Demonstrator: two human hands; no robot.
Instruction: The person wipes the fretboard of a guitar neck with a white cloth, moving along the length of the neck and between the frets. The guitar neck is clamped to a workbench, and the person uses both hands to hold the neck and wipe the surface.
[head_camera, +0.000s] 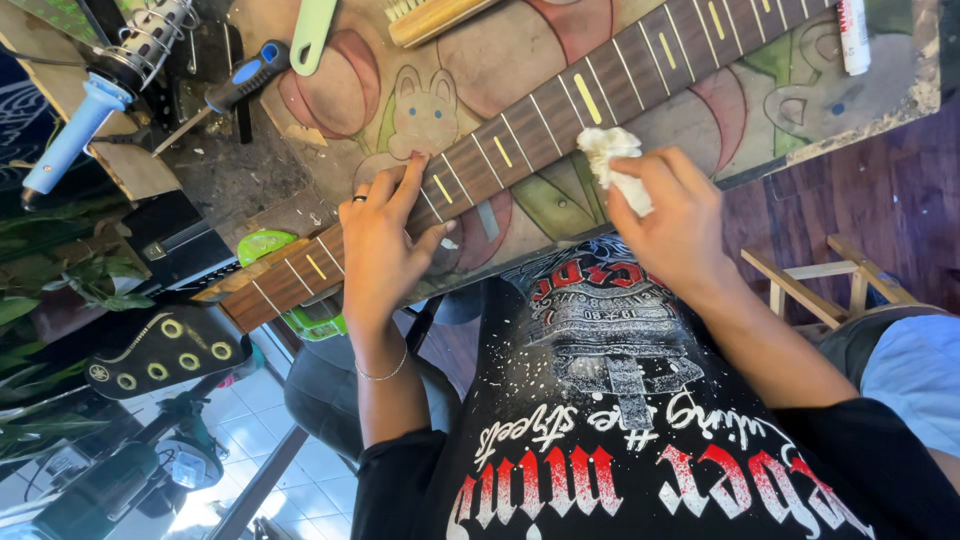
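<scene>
A small white tube with a red band and dark print (852, 35) lies at the upper right of the frame, near the far edge of the painted wooden worktop (880, 85), standing almost upright in the picture and partly cut off by the top border. It is the only package to be seen. At the lower left of the frame, a small pale round logo mark (99, 373) sits on the black guitar headstock (165, 352). No signs or screens show.

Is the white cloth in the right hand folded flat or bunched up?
Bunched up: the cloth is a crumpled wad pinched by the right hand against the fretboard.
</scene>
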